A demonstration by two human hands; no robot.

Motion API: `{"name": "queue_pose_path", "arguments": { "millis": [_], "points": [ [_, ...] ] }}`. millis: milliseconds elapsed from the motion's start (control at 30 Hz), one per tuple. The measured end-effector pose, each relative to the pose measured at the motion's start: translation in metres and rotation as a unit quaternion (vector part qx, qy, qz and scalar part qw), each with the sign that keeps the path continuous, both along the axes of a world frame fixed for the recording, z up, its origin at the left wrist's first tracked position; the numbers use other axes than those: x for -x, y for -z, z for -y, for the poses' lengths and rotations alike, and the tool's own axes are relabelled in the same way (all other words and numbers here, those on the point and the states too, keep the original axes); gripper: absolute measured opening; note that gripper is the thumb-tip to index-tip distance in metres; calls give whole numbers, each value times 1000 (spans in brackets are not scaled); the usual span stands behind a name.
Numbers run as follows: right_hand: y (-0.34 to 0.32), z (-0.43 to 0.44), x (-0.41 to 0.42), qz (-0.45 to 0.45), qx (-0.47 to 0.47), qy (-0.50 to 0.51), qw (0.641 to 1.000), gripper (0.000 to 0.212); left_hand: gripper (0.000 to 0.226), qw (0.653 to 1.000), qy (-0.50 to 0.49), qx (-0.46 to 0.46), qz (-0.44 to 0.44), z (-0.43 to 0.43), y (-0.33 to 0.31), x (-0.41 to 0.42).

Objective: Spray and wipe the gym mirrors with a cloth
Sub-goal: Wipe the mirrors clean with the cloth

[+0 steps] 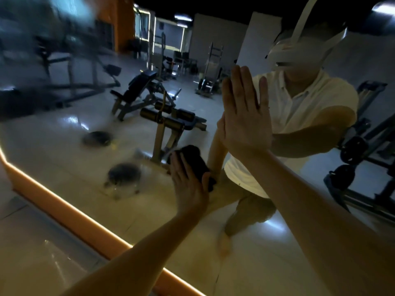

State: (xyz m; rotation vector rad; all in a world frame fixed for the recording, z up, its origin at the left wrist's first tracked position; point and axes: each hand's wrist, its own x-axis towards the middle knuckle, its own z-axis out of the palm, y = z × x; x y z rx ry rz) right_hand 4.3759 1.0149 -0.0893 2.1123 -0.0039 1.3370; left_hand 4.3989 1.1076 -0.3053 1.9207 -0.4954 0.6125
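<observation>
Smeared mirror (64, 146), left hand (188, 184) flat over half-hidden black cloth (196, 161), right hand (245, 120) spread flat

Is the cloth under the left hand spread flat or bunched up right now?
Bunched up. The black cloth shows as a thick wad pressed to the mirror by the left hand.

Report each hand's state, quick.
Left hand: open, straight fingers pressing the dark cloth to the mirror.
Right hand: open, flat against the mirror, holding nothing.
</observation>
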Motion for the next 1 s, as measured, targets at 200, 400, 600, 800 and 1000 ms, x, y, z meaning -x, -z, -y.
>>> {"name": "queue_pose_path", "arguments": {
  "millis": [200, 400, 600, 800, 1000],
  "points": [
    [-2, -2, 5, -37, -2, 6, 999, 65, 67, 963, 48, -159, 210, 42, 14, 49],
    [-8, -8, 11, -67, -11, 23, 997, 69, 83, 996, -10, -66, 61, -9, -16, -12],
    [-9, -10, 13, -73, -6, 29, 997, 67, 84, 980, -85, 117, -138, -11, -47, -38],
    [-11, -9, 17, -74, -3, 34, 997, 72, 72, 990, 39, -21, 137, 10, -53, 1],
    [-9, -8, 12, -71, 1, 38, 997, 67, 73, 997, -6, 5, 78, -42, -89, -70]
  ]
}}
